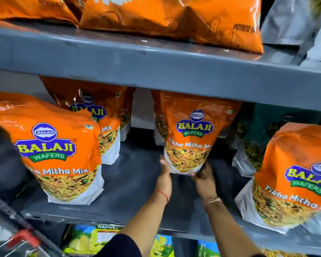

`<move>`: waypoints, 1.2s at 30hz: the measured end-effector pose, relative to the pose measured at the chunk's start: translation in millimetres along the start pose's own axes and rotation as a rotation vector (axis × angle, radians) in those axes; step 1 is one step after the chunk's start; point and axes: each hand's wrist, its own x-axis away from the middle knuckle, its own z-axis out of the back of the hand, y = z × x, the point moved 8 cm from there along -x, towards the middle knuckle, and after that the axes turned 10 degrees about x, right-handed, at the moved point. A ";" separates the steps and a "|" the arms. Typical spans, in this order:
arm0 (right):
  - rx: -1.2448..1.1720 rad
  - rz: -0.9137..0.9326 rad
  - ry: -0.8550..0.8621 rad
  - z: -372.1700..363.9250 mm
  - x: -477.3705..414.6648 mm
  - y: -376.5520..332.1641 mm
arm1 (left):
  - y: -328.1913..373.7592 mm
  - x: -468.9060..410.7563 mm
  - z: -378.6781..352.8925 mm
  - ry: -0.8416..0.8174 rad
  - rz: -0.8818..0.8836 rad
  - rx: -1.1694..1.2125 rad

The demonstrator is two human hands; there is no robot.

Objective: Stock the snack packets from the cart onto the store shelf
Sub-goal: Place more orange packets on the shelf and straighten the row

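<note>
On the grey metal middle shelf (pixel 130 175), an upright orange-and-white plastic Tikha Mitha Mix snack packet (pixel 193 134) is standing between both hands, the left hand (pixel 164 179) and right hand (pixel 205 179) gripping its bottom corners. Five such packets are showing on this shelf.

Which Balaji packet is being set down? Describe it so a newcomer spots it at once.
Find the grey middle shelf. Near its centre, set back, stands an orange Tikha Mitha Mix packet. It alone is gripped at its base by the left hand and right hand.
</note>
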 end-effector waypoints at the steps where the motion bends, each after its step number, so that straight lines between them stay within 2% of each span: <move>1: -0.001 0.002 0.001 -10.4 1.6 -1.5 | 3.3 -4.9 11.6 0.019 -0.025 0.002; 8: 0.018 -0.068 0.008 -57.2 6.8 -6.7 | 22.2 -22.9 60.4 0.151 -0.077 0.017; 20: 0.111 -0.015 0.033 -47.0 44.6 -13.5 | 24.8 -18.2 59.7 0.078 -0.030 -0.042; 23: 0.161 0.041 0.039 -29.7 89.6 -2.2 | 28.6 10.2 48.7 0.068 -0.187 -0.044; 26: 0.127 0.094 0.136 8.1 132.8 11.6 | 9.3 59.3 20.5 0.136 -0.358 -0.104; 29: 0.062 0.114 0.325 65.1 156.8 19.6 | -23.3 93.5 -25.5 0.145 -0.440 -0.210; 33: 0.127 0.151 0.593 167.3 153.7 17.7 | -51.9 107.2 -107.2 -0.138 -0.393 -0.291; 34: 0.125 0.145 0.608 191.8 148.2 20.9 | -58.3 106.9 -126.6 -0.188 -0.350 -0.313; 36: 0.088 0.120 0.533 222.5 130.7 29.5 | -64.4 104.1 -151.1 -0.231 -0.283 -0.348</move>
